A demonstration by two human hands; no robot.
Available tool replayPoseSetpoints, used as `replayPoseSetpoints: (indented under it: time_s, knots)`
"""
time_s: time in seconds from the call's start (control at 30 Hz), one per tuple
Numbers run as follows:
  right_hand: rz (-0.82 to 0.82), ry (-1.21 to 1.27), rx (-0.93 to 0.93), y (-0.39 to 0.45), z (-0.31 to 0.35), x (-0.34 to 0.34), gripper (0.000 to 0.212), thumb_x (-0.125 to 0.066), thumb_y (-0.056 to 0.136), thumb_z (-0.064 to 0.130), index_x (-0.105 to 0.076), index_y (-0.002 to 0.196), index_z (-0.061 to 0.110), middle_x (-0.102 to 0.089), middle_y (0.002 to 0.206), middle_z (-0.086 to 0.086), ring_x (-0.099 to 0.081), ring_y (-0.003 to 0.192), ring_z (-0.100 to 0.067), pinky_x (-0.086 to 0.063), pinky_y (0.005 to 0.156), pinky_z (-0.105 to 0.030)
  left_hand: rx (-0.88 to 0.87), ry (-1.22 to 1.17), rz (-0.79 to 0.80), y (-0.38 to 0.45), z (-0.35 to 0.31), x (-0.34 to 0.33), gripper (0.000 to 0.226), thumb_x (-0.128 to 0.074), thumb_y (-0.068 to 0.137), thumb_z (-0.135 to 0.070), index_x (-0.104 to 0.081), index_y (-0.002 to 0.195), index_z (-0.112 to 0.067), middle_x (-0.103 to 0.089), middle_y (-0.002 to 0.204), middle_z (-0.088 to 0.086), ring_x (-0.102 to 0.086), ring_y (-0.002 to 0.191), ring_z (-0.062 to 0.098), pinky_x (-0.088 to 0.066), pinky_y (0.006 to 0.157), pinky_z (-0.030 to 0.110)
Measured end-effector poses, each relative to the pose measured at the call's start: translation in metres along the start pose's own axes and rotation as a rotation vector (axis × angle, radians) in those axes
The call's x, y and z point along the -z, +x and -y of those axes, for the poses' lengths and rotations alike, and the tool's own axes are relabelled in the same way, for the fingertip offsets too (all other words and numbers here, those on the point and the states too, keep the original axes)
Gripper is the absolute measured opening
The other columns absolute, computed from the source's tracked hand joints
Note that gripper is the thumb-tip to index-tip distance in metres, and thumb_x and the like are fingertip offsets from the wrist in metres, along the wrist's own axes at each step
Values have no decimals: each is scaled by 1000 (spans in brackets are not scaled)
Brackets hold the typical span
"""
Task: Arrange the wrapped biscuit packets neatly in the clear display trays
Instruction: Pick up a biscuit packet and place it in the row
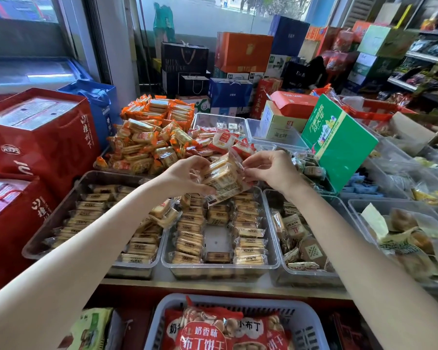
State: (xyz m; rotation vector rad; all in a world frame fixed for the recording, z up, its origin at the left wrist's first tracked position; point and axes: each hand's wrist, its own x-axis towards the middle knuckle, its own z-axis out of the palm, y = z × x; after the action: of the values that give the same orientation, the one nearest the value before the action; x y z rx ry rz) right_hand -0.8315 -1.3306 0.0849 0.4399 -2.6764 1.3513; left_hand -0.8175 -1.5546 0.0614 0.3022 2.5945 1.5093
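biscuit packets (223, 178): small stack held in the air between both hands, above the middle clear tray (220, 267)
left hand (187, 176): fingers curled round the stack's left end
right hand (271, 170): pinches the wrapper's right edge
gap (216, 239): bare tray floor, middle column, straight below and nearer the person
axis: packets in the rows lie crosswise

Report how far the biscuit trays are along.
Done: rows of packets line the middle tray. In hand: the left hand and right hand grip a stack of packets above it. Left: its bare centre gap and loose packets between trays.
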Motion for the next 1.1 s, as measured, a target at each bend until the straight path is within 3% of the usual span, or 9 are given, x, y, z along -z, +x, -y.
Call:
replayPoseSetpoints:
  time_s: [0.2, 0.33, 0.47, 0.57, 0.73, 0.83, 0.93, 1.03, 1.1]
  knots:
    - [-146, -45, -2, 5, -6, -4, 10, -75, 75, 0, -71, 82, 6, -72, 85, -12, -70, 77, -23, -58, 76, -37, 24, -64, -14, 0, -5, -3, 63, -80, 70, -12, -51, 126, -16, -58, 115, 0, -60, 99, 21, -48, 95, 37]
    - [-76, 15, -14, -3, -4, 6, 10, -72, 80, 3, -69, 88, 8, -71, 85, -11, -71, 73, -18, -58, 64, -24, 57, -128, -76, -3, 2, 3, 57, -79, 71, -8, -52, 120, -16, -60, 108, 1, -62, 100, 23, -49, 90, 33]
    - [51, -102, 43, -7, -2, -1, 29, -74, 79, 18, -72, 107, 13, -72, 104, -4, -67, 94, -19, -53, 89, -33, 55, -133, -83, -2, 4, 4, 61, -80, 68, -9, -51, 122, -16, -61, 114, 7, -62, 104, 27, -48, 96, 41]
    - [58, -111, 38, -7, 3, -8, 32, -75, 78, 15, -71, 109, 10, -71, 108, -4, -64, 100, -14, -47, 98, -31, 26, -51, -110, 0, -1, 3, 67, -82, 66, -12, -50, 125, -15, -57, 117, 5, -59, 104, 25, -47, 96, 42]
    - [-31, -74, -2, -9, 5, -14, 12, -80, 72, 12, -70, 78, 10, -69, 81, -1, -66, 80, -16, -55, 80, -29, -5, 29, -122, -1, -5, 6, 68, -83, 66, -12, -50, 126, -13, -55, 114, 1, -57, 104, 24, -47, 95, 38]
    - [-58, 168, -104, -9, 5, -16, 15, -77, 74, 6, -62, 73, 9, -70, 78, -10, -68, 71, -22, -58, 71, -33, 24, -47, -108, -3, -4, 5, 61, -81, 68, -11, -52, 122, -14, -59, 108, 2, -60, 96, 23, -49, 91, 35]
    - [-2, 265, -140, -11, 4, -17, 19, -74, 76, 2, -57, 71, 11, -69, 74, -10, -67, 67, -19, -55, 64, -28, 48, -76, -71, -5, 0, 3, 56, -80, 70, -11, -55, 120, -14, -61, 100, -1, -61, 85, 16, -49, 84, 29]
    - [78, 14, -102, -9, 4, -14, 17, -75, 78, 12, -58, 76, 16, -71, 82, -8, -68, 76, -18, -54, 72, -28, 57, -4, -76, -4, 0, 2, 58, -81, 69, -14, -55, 121, -14, -60, 98, -4, -58, 79, 13, -48, 82, 28]
    - [58, -129, -30, -6, 7, -10, 14, -76, 78, 17, -64, 85, 16, -71, 88, -4, -66, 79, -13, -51, 73, -18, 42, 85, -107, -2, -2, 3, 61, -83, 67, -16, -55, 121, -14, -59, 100, -2, -56, 81, 14, -46, 81, 27]
